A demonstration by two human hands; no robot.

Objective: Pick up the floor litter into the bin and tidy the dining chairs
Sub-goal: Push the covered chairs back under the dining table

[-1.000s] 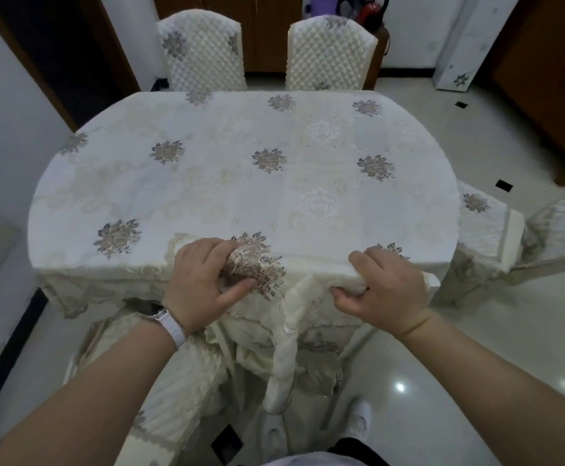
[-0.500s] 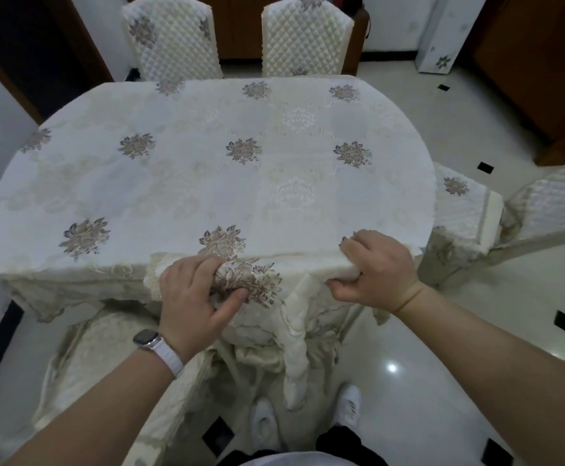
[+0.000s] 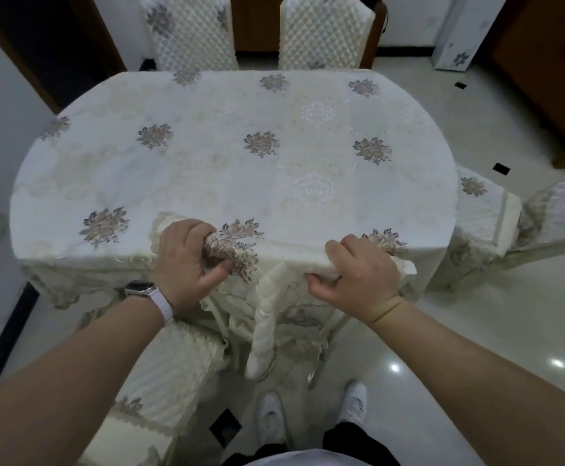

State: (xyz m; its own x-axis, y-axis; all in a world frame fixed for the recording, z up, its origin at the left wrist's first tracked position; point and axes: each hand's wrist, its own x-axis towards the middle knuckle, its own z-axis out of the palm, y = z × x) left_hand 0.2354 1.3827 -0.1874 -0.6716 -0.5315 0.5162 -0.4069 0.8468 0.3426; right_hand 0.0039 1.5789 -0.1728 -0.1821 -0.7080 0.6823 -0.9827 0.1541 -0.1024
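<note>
A dining chair (image 3: 264, 317) in a cream quilted cover stands right in front of me, the top of its back against the near edge of the table (image 3: 240, 169). My left hand (image 3: 186, 260), a watch on its wrist, grips bunched flowered fabric at the top left of the chair back. At the top right corner, my right hand (image 3: 358, 274) holds the cream edge, thumb underneath. The chair's seat is hidden under the tablecloth. No litter or bin shows.
Two quilted chairs (image 3: 190, 31) (image 3: 324, 31) stand tucked at the far side. Another chair (image 3: 482, 210) at the right end stands out from the table. A fourth covered chair (image 3: 166, 375) is by my left forearm. My white shoes (image 3: 355, 401) are on glossy tiles.
Both hands keep the same grip on the chair back. Its top has edged slightly toward the table since half a second ago, and my view has shifted a little.
</note>
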